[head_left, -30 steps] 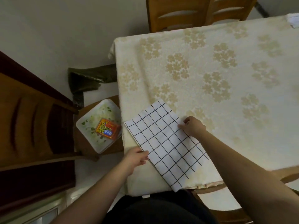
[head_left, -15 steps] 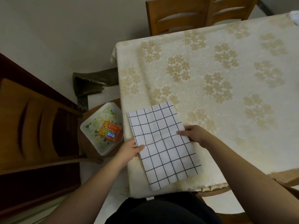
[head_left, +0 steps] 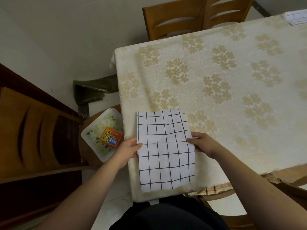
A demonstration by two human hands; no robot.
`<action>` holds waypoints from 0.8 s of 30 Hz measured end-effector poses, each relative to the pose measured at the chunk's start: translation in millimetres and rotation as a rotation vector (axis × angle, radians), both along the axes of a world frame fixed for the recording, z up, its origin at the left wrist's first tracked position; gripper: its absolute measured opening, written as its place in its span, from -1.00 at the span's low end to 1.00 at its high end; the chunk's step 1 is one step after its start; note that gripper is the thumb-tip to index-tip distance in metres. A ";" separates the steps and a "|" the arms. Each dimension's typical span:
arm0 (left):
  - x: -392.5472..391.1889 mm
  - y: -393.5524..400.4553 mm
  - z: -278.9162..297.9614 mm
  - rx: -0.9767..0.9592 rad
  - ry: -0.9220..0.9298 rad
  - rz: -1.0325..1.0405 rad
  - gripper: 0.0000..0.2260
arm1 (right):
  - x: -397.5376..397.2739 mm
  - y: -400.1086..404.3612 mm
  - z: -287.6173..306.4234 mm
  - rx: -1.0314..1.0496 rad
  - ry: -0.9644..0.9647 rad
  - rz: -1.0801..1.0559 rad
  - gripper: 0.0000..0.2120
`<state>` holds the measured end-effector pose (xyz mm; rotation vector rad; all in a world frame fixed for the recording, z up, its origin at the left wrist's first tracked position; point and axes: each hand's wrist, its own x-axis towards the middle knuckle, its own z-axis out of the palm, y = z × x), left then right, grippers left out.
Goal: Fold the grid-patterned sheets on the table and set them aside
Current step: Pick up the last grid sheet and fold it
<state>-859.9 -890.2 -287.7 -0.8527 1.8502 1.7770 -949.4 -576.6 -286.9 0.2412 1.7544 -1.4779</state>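
Between the two hands lies the grid-patterned sheet (head_left: pixel 165 150), flat on the table (head_left: pixel 232 97) at its near edge. The left hand (head_left: pixel 128 151) pinches its left edge, the right hand (head_left: pixel 201 144) its right edge. It looks light, thin and limp, so the side edges are the best hold. Its long axis points away from the person.

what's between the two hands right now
In the head view, only the grid-patterned sheet lies between them: the left hand pinches its left edge, the right hand its right edge.
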 end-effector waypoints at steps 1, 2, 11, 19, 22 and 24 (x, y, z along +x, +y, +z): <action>0.4 -0.8 1.9 0.030 0.010 0.011 -0.80 | 1.2 1.0 3.4 -0.027 -0.004 -0.008 -0.81; 0.5 -1.2 3.8 0.046 0.020 0.017 -0.77 | 2.0 2.3 4.6 -0.038 -0.001 -0.009 -0.80; 1.0 3.3 11.1 0.006 0.102 0.063 -0.83 | 6.3 1.3 18.7 -0.041 0.128 -0.026 -0.78; -5.7 1.5 20.4 -0.056 0.180 -0.019 -0.73 | 3.4 3.4 26.6 0.029 0.246 0.009 -0.59; -12.4 -3.3 20.1 -0.041 0.134 -0.019 -0.71 | 1.6 4.9 22.4 0.008 0.226 -0.016 -0.65; -17.5 -2.1 23.1 0.004 0.098 0.028 -0.75 | 0.5 6.4 22.1 -0.046 0.168 -0.029 -0.66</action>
